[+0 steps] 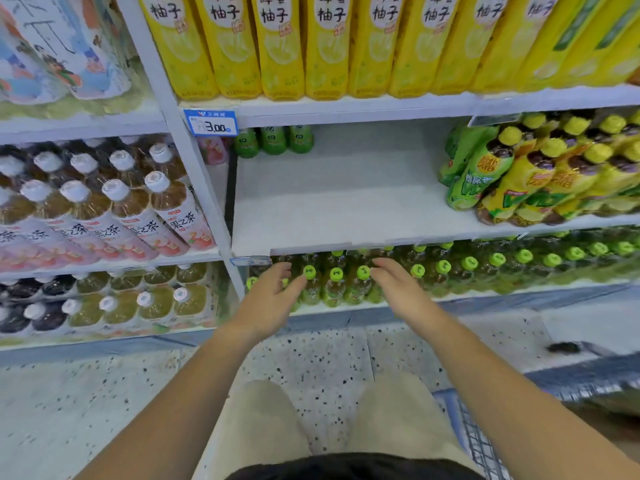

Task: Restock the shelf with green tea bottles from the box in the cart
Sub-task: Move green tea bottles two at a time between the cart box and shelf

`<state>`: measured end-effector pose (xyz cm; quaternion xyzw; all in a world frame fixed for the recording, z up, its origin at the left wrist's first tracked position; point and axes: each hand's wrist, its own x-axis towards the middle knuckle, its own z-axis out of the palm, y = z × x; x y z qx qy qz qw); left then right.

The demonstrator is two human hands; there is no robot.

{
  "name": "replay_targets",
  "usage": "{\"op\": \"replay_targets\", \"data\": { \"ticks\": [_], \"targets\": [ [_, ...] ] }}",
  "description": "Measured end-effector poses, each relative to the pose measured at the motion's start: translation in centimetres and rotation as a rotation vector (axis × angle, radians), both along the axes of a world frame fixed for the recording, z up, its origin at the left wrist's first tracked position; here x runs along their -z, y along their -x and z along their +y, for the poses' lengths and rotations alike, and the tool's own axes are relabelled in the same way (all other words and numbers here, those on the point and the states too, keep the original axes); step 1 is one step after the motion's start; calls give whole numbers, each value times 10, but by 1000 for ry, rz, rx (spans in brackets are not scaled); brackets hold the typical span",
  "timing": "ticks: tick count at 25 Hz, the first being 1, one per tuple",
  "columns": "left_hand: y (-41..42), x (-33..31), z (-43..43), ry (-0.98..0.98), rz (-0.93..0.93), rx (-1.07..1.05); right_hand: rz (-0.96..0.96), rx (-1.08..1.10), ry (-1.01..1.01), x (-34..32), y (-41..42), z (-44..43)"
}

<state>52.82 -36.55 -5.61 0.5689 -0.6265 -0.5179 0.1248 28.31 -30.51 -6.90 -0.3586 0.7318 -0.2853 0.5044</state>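
Head cam: L hand (272,299) & R hand (398,289) hover at green tea bottles (336,285) standing on bottom shelf (485,295), one hand each side of front bottles. Fingers loosely spread, gripping nothing. Cart (481,441) lower R.

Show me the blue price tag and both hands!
blue price tag (211,123): head view, on the printed numbers.
left hand (273,298): head view, back of the hand.
right hand (398,288): head view, back of the hand.

Speckled terrazzo floor (329,355); white shelving upright (195,174); blue plinth (502,301) along bottom.
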Motion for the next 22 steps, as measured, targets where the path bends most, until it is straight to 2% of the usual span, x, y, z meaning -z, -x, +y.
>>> {"op": "replay_targets", "data": {
  "ticks": [6,10,15,22],
  "targets": [
    [-1,-64,65,-173,-59,12,-65,69,-134,-49,-15,90],
    [1,-89,91,-168,-11,73,-52,106,-136,-78,-20,142],
    [20,-106,113,-103,92,216,-89,420,-101,-113,-42,207],
    [87,-125,144,-110,86,561,-24,763,-74,-146,-24,292]
  ]
}}
